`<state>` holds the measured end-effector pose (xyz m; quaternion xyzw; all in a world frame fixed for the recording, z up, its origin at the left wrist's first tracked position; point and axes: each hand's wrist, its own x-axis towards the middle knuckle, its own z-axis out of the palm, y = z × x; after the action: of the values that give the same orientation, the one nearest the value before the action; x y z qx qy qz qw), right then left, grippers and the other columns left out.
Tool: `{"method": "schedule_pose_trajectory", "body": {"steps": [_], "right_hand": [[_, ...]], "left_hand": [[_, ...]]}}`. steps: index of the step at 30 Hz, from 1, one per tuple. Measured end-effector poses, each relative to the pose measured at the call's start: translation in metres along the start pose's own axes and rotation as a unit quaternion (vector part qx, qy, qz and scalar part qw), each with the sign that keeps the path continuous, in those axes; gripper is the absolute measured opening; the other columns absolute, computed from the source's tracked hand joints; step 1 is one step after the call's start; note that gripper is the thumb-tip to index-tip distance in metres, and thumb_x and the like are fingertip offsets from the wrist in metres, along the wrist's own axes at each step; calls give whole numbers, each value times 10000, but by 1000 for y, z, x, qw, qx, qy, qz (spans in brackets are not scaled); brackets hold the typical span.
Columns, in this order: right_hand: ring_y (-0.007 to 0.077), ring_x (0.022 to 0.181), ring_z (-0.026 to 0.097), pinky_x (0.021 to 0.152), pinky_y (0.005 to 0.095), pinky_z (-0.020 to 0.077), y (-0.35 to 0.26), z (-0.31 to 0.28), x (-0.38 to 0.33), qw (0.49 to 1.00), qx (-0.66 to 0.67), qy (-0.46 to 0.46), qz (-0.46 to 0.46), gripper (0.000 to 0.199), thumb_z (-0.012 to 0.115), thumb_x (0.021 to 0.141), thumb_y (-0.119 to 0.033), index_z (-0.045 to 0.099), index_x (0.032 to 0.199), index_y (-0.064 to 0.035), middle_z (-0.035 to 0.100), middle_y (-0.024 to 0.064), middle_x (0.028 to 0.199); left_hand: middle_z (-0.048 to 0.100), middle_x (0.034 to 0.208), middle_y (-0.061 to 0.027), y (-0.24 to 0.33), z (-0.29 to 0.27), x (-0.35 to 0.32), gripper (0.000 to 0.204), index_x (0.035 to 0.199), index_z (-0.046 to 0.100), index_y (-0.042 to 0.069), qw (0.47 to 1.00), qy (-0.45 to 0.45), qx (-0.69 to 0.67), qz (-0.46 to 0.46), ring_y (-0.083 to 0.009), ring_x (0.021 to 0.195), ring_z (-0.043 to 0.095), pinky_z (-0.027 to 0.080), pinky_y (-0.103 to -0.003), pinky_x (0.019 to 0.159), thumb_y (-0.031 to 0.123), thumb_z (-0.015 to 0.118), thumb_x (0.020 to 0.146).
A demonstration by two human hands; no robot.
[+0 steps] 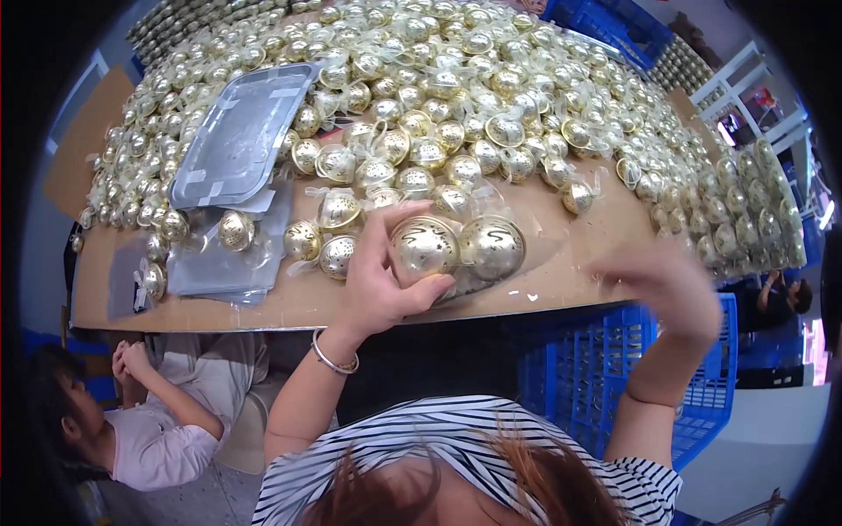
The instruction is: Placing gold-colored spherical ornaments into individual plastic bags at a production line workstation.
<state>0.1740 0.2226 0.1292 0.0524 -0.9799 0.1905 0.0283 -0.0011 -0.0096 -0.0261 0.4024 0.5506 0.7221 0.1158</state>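
One gold ball [426, 250] in the head view is clasped by the left hand [386, 279], at that hand's 2 o'clock, near the close edge of the brown tabletop [307, 307]. A second gold ball [493, 248] is directly beside the first at 3 o'clock; the pair's long axis therefore runs from 9 to 3 o'clock. Clear film [539, 250] shows at the second ball's 3 o'clock; its full extent cannot be told. The left hand is nearer, in contact. The right hand [662, 279] is well apart at the pair's 3 o'clock; blur hides its finger position. Both balls' dark-marked faces point toward the camera.
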Motion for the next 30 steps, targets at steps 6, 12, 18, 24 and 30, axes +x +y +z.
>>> {"method": "schedule_pose_trajectory", "body": {"steps": [6, 12, 18, 24, 30], "right_hand": [[323, 1200, 502, 1022, 441, 370, 10, 92, 10, 959, 119, 257, -23, 728, 825, 668, -273, 483, 1281, -81, 453, 191, 1363], [295, 1293, 407, 1083, 440, 302, -5, 154, 42, 785, 507, 354, -31, 710, 799, 716, -359, 471, 1276, -71, 430, 197, 1369], [315, 1197, 479, 987, 411, 406, 6, 160, 41, 881, 266, 354, -164, 669, 710, 776, -479, 495, 1232, -40, 465, 218, 1311], [262, 946, 595, 773, 326, 508, -16, 150, 41, 874, 192, 431, -115, 232, 614, 879, -144, 584, 1068, -13, 534, 215, 1178], [152, 1005, 414, 931, 322, 341, -26, 140, 51, 733, 584, 347, -10, 289, 593, 829, -31, 465, 1088, -12, 435, 75, 1079]], "left_hand": [[324, 1298, -144, -14, 14, 1, 943, 1372, 171, 98, 988, 5, -99, 116, -273, 1148, 486, 481, -391, 951, 93, 806, 675], [341, 1320, -154, -9, 6, -3, 643, 1281, 370, 90, 985, -26, -34, 165, -266, 1168, 476, 434, -399, 974, 86, 741, 756], [392, 1301, -171, 16, 4, -6, 461, 1193, 537, 29, 992, -8, 72, 102, -265, 1160, 487, 417, -381, 972, 312, 657, 849], [426, 1254, -173, 34, 8, -6, 340, 1204, 541, 2, 972, -52, 178, 141, -248, 1119, 492, 379, -376, 990, 191, 462, 931], [483, 1154, -149, 46, 29, -12, 282, 1175, 454, -37, 998, 63, -10, 20, -215, 1054, 510, 402, -342, 949, 49, 441, 906]]}}
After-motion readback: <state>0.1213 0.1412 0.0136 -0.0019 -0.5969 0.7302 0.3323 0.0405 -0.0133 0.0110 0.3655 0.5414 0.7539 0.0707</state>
